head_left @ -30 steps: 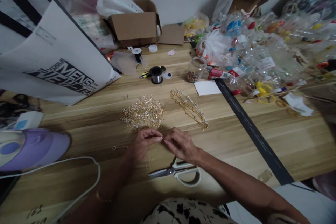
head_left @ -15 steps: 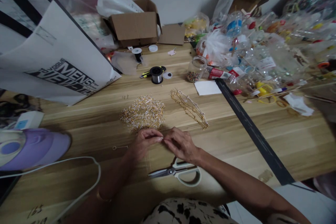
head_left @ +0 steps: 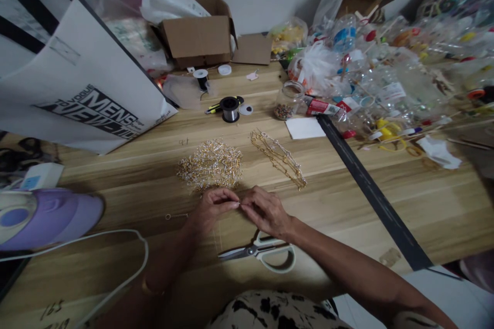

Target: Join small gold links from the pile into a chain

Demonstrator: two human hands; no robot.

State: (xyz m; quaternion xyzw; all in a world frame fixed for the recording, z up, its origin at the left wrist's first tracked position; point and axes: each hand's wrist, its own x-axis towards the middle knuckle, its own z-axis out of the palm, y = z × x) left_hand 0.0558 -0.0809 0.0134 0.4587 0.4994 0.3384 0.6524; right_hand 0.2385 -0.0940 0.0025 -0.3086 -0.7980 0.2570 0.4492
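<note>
My left hand [head_left: 214,208] is closed in a pinch, thumb against fingertips. Facing it, my right hand [head_left: 266,211] pinches too, the fingertips of both almost touching. Whatever sits between them is too small to name. A short thin chain with a ring [head_left: 168,217] lies left of my left hand and runs out of sight at the wrist. Just beyond my hands is a heap of gold and silver chain pieces [head_left: 210,164]. Several longer chains [head_left: 278,159] lie to its right. Scissors with pale handles [head_left: 276,257] rest below my right hand, blades slightly apart, pointing left.
A spool of silver wire [head_left: 230,109] stands farther back, near a jar of beads [head_left: 289,100]. Plastic bottles and bags [head_left: 386,77] crowd the back right. At left are a white paper bag [head_left: 85,82], a purple appliance [head_left: 57,216] and a white cable [head_left: 141,259].
</note>
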